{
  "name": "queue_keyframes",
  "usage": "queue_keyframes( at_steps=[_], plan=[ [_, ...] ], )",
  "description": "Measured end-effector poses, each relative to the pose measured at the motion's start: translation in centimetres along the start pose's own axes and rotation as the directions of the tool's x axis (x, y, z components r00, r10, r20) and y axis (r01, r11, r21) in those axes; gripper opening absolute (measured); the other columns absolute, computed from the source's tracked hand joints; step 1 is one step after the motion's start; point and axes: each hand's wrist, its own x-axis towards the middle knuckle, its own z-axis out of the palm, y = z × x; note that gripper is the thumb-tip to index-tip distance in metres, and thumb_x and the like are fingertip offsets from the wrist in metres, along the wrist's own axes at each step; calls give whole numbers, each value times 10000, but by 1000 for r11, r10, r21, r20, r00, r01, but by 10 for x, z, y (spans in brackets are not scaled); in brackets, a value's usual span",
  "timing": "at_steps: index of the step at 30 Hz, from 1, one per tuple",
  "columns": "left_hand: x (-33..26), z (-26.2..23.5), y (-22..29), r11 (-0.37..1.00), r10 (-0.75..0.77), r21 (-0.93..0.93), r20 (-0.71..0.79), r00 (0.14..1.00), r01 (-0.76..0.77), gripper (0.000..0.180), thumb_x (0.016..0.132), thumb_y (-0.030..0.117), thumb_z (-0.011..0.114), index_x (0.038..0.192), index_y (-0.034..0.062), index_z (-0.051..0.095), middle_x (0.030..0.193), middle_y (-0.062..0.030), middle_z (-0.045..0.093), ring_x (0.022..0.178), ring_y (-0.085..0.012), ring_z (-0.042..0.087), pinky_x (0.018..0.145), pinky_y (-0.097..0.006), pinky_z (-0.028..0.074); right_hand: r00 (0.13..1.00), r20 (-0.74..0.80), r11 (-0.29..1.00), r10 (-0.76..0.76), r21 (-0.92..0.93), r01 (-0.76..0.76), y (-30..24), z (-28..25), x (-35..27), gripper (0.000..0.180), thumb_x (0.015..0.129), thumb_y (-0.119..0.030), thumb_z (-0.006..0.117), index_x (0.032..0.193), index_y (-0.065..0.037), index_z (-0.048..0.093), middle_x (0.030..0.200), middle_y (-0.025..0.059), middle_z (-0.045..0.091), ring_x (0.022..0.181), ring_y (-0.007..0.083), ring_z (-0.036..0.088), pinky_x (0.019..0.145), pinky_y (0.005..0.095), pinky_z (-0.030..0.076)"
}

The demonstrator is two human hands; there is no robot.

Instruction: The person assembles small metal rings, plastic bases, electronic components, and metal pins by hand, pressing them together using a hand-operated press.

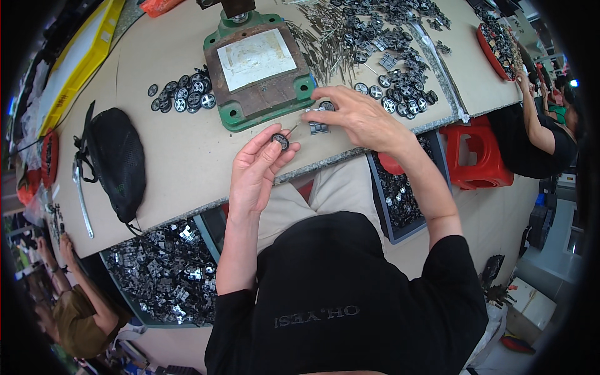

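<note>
Near the table's front edge, my left hand [259, 159] pinches a small black toy wheel [280, 142] between thumb and fingers. A thin metal axle pin [292, 130] sticks out from that wheel toward the upper right. To its right, my right hand [362, 120] reaches over the table, with index finger and thumb apart. Between and under those fingers lie a small grey plastic toy-car part [317, 127] and a black wheel [327, 106], partly covered by the hand. A green press base [265, 119] with a white plate [256, 59] stands just beyond both hands.
Loose wheels lie in piles left [181, 94] and right [400, 100] of the press, with metal pins [325, 34] and grey parts [400, 59] behind. A black mesh bag [115, 165] is at left. Bins of parts [165, 272] flank my legs; co-workers sit on both sides.
</note>
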Motion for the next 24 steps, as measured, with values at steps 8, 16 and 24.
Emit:
queue_keyframes(
  at_steps=[8,16,24],
  plan=[
    [-3,2,1,1000,-2,-19,-4,1000,2,304,885,39,511,1179,-40,494,1094,-162,576,939,-262,613,815,-302,526,993,21,993,-120,18,120,7,0,13,193,706,-18,596,897,-48,594,1063,81,530,950,258,548,757,352,473],
    [-7,-4,3,999,29,-41,12,1000,-29,339,882,45,514,1209,-37,470,1125,-202,561,937,-257,619,805,-281,539,994,106,998,34,50,-39,-12,-6,0,179,694,-90,654,835,-55,550,901,72,569,842,243,570,670,363,480],
    [-17,-9,2,999,18,-40,-2,1000,-18,344,881,43,516,1213,-35,465,1127,-208,559,948,-268,614,801,-287,540,996,67,988,58,141,-67,-15,12,3,334,679,-63,680,992,-64,563,945,76,546,837,266,587,686,369,483]
  ],
)
